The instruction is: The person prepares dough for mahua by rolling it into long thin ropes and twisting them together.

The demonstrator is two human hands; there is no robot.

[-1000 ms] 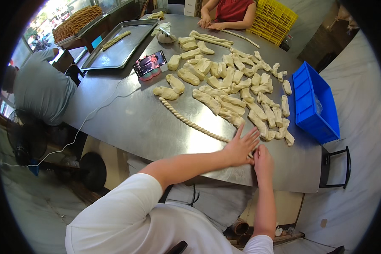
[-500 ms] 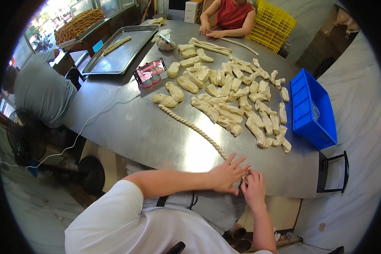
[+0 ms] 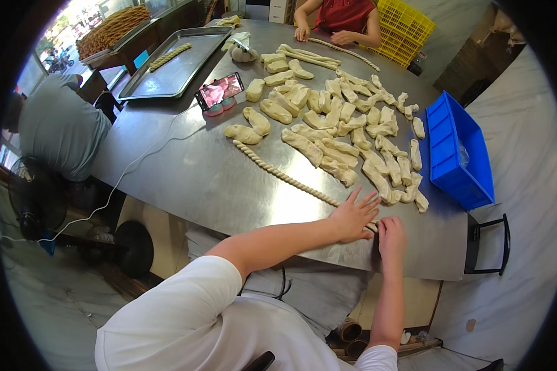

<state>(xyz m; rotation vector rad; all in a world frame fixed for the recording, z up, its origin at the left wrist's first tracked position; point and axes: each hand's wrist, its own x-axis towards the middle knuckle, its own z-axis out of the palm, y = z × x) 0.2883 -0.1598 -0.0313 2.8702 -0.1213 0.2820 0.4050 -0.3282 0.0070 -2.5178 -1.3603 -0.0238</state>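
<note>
A long twisted rope of pale dough (image 3: 284,177) runs slantwise over the steel table towards me. My left hand (image 3: 354,219) lies palm down over its near end with the fingers spread, covering that stretch. A short bit of dough shows between the two hands. Just to the right, the curled fingers of my right hand (image 3: 391,238) pinch the rope's end at the table's front edge; the fingertips are partly hidden. Beyond my hands lie many cut dough pieces (image 3: 338,150), some overlapping.
A phone (image 3: 220,91) on a stand, its white cable trailing left, stands at the table's middle left. A metal tray (image 3: 195,62) holds another dough twist. At right is a blue crate (image 3: 442,145). Across the table, a person in red (image 3: 346,15) handles a dough rope (image 3: 346,52).
Both my hands have shifted right and farther from my body, carrying the rope's near end along. Across the table, the other person's hands have moved apart along their dough rope.
</note>
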